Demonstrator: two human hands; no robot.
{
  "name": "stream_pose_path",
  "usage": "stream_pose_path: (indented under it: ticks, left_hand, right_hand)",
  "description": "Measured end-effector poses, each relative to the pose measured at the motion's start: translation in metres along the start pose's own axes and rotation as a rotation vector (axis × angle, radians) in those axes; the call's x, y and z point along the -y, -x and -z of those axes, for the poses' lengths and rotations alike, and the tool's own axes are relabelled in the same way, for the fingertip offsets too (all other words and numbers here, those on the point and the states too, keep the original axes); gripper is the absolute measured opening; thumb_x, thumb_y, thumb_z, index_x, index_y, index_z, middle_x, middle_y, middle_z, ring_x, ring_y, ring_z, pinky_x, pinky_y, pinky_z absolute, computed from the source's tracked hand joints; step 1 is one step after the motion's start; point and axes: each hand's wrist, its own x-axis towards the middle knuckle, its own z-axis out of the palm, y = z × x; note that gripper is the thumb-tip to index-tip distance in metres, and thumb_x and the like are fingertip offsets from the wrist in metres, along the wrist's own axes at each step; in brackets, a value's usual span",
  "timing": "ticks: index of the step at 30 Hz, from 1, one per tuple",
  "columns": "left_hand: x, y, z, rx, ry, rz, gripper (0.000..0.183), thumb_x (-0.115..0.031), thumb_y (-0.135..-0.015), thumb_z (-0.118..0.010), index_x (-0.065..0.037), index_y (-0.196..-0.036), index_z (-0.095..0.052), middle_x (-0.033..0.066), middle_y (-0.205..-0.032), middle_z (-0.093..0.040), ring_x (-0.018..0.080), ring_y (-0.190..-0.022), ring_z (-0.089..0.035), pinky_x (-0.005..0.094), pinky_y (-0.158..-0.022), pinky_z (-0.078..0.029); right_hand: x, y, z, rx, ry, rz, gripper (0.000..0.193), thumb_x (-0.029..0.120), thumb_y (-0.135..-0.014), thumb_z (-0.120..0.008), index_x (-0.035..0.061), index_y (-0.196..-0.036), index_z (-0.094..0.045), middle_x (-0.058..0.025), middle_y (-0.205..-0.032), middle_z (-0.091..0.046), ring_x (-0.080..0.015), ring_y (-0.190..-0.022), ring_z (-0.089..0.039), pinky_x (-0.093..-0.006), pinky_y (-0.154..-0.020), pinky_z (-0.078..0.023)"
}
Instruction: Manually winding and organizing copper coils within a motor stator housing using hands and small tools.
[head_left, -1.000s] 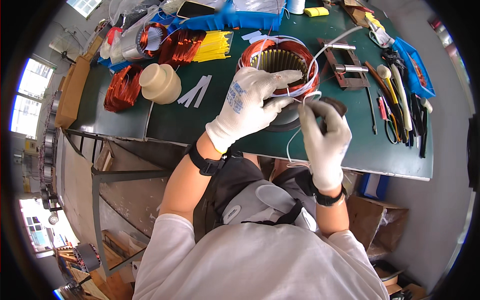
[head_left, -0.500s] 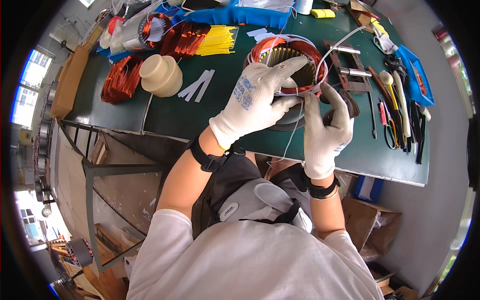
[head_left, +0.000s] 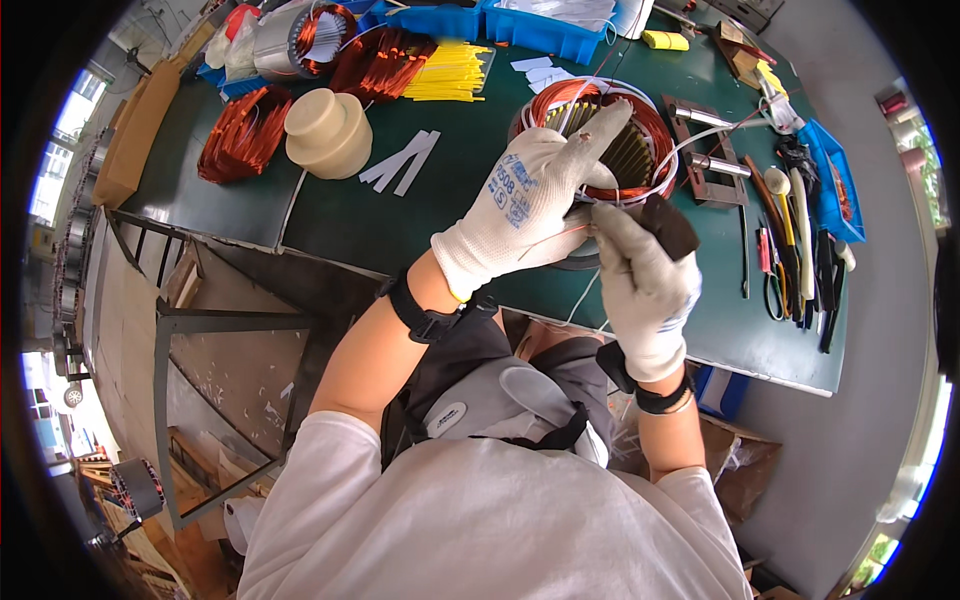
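A round motor stator (head_left: 628, 140) with copper windings and a white cord around its rim sits on the green table (head_left: 400, 215). My left hand (head_left: 530, 200), in a white glove, lies across its near side with fingers stretched over the copper coil. My right hand (head_left: 645, 285), also gloved, is closed on a small dark block (head_left: 668, 226) just in front of the stator. A thin white cord (head_left: 585, 295) hangs down from between the hands.
Loose copper coils (head_left: 240, 135), a cream plastic form (head_left: 328, 130), white paper strips (head_left: 402, 162) and yellow sleeves (head_left: 447, 75) lie at the left and back. Blue bins (head_left: 520, 22) stand behind. Hand tools (head_left: 800, 235) and a metal fixture (head_left: 705, 150) lie at the right.
Both hands have stayed at the stator. The right hand has shifted a little toward the stator's near right side, still holding the dark block; the view has tilted slightly.
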Motion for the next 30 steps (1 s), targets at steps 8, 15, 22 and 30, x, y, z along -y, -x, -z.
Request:
stream_pose_path:
  ticks: [8, 15, 22, 30]
  left_hand:
    - [0.003, 0.0, -0.002, -0.093, 0.038, -0.072, 0.106, -0.005, -0.062, -0.077, -0.002, -0.156, -0.028, 0.0053, -0.095, -0.075, 0.0302, -0.101, -0.062, 0.042, -0.101, -0.041]
    - [0.002, -0.002, 0.004, -0.043, 0.019, -0.064, 0.1, -0.007, -0.066, -0.079, -0.004, -0.154, -0.032, 0.005, -0.095, -0.075, 0.0292, -0.1, -0.062, 0.0405, -0.1, -0.041]
    - [0.003, -0.006, 0.009, 0.0, -0.019, -0.1, 0.05, -0.014, -0.074, -0.082, -0.012, -0.122, -0.068, 0.0014, -0.097, -0.076, 0.026, -0.101, -0.062, 0.0378, -0.097, -0.046]
    - [0.002, -0.012, 0.017, 0.042, -0.086, -0.16, 0.03, -0.011, -0.074, -0.08, -0.013, -0.103, -0.075, 0.0033, -0.1, -0.075, 0.028, -0.095, -0.064, 0.0383, -0.095, -0.048]
  right_hand:
    - [0.007, -0.032, 0.02, 0.332, -0.144, -0.365, 0.015, 0.005, -0.081, -0.074, 0.0059, -0.095, -0.077, -0.0111, -0.083, -0.068, -0.0236, -0.068, -0.066, -0.0305, -0.066, -0.053]
    - [0.015, -0.02, 0.035, 0.205, -0.063, -0.265, 0.015, 0.005, -0.08, -0.074, 0.0048, -0.094, -0.077, -0.0103, -0.08, -0.07, -0.0199, -0.067, -0.065, -0.0295, -0.063, -0.051]
    - [-0.005, 0.004, 0.04, -0.052, -0.52, -0.888, 0.03, 0.003, -0.089, -0.068, -0.0018, -0.119, -0.069, -0.0005, -0.082, -0.067, -0.0021, -0.067, -0.052, -0.0178, -0.06, -0.042]
    - [0.004, 0.001, 0.023, -0.02, -0.285, -0.293, 0.017, -0.002, -0.083, -0.069, 0.0039, -0.098, -0.074, -0.009, -0.088, -0.067, -0.0182, -0.072, -0.063, -0.0283, -0.066, -0.049]
